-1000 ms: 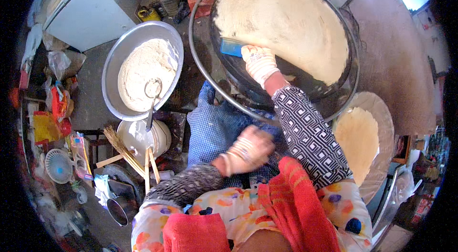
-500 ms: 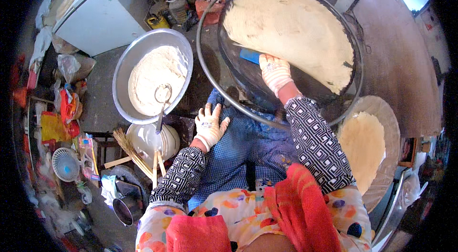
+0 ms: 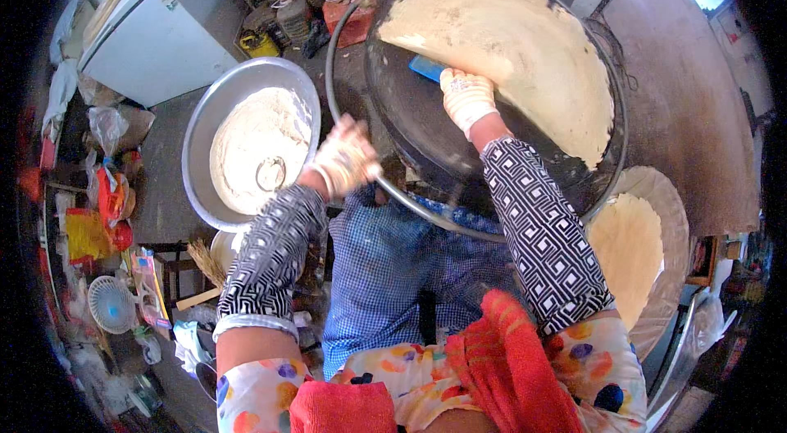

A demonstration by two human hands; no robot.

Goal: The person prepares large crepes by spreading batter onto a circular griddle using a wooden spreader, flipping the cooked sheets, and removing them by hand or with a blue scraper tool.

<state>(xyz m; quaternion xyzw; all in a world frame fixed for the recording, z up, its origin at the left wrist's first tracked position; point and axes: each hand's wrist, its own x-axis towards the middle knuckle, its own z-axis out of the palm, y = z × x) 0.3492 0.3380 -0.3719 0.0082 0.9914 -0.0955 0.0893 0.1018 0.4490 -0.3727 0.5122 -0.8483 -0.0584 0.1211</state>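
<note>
A thin, pale pancake [image 3: 508, 40] covers the far part of a round black griddle [image 3: 410, 105], whose near part is bare. My gloved right hand [image 3: 469, 95] is closed round a blue scraper [image 3: 426, 68]; the blade lies flat on the bare griddle close to the pancake's near edge. My gloved left hand [image 3: 346, 158] is blurred by motion at the near left of the metal ring [image 3: 334, 77] around the griddle. Its fingers are too smeared to read. Left of it stands a wide metal basin [image 3: 193, 134] of pale batter [image 3: 254, 138], with a ladle's round end [image 3: 270, 173] in the batter.
At the right, a finished flat sheet [image 3: 627, 253] lies on a round tray [image 3: 676, 244]. A straw brush [image 3: 205, 259] and a small fan [image 3: 113, 303] are at the lower left. Beyond the basin are a white cabinet [image 3: 152, 48] and a plastic bottle [image 3: 292, 17].
My left hand has lifted off my lap and moved up and a little left toward the ring. My right hand, with the scraper, has shifted slightly away from me and left.
</note>
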